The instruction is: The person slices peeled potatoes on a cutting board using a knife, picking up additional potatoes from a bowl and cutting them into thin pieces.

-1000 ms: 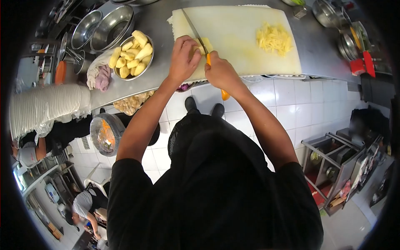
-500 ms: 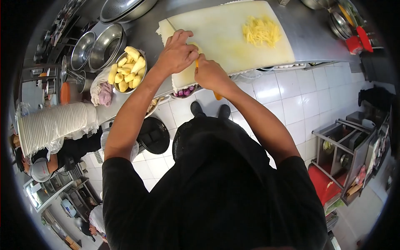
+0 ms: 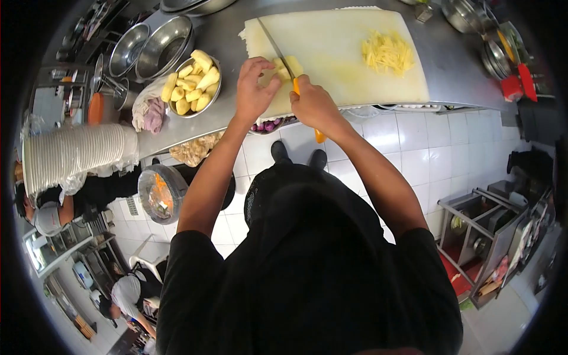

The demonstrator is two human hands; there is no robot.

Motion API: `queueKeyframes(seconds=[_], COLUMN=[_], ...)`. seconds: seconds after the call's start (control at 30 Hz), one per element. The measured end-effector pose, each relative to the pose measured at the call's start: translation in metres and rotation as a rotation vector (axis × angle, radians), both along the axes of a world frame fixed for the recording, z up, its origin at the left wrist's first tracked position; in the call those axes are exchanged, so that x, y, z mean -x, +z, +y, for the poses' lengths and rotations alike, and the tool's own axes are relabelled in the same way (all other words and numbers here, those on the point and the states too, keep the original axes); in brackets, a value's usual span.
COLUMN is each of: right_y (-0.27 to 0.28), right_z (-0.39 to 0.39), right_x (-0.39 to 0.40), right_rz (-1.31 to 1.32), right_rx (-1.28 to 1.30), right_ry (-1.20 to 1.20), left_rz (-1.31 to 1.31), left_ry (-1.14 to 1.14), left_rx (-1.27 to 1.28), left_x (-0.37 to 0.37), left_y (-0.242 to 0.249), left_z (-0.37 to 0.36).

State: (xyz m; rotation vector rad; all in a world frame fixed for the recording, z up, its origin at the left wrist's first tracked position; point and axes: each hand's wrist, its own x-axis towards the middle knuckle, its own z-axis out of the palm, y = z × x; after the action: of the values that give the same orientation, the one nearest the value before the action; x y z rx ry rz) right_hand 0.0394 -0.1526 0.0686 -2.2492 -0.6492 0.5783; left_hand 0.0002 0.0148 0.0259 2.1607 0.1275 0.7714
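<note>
My right hand (image 3: 313,105) grips the orange handle of a knife (image 3: 278,50) whose blade lies across the white cutting board (image 3: 343,59). My left hand (image 3: 253,89) holds down a peeled potato piece (image 3: 289,67) beside the blade, fingers curled on it. A pile of thin yellow potato strips (image 3: 387,53) lies on the right part of the board. A steel bowl of peeled potato pieces (image 3: 193,83) stands to the left of the board.
Empty steel bowls (image 3: 155,41) stand at the counter's far left, with a cloth (image 3: 148,112) and a stack of white plates (image 3: 74,157) nearby. Red-handled tools (image 3: 518,83) lie at the right. Other people work at the lower left. A metal rack (image 3: 479,231) stands on the floor at right.
The view shifted slightly between frames. My left hand has lifted its fingers and regripped the potato piece, and the knife blade now shows more fully beside it.
</note>
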Motion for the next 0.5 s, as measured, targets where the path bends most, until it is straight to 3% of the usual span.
queueKeyframes(seconds=[0.5], right_y=[0.045], right_z=[-0.037], right_x=[0.017], right_rz=[0.036], right_rx=[0.019], right_ry=[-0.002], left_rz=[-0.033], left_ry=[-0.004], left_rx=[0.060], left_x=[-0.006], left_y=[-0.013], left_z=[-0.010])
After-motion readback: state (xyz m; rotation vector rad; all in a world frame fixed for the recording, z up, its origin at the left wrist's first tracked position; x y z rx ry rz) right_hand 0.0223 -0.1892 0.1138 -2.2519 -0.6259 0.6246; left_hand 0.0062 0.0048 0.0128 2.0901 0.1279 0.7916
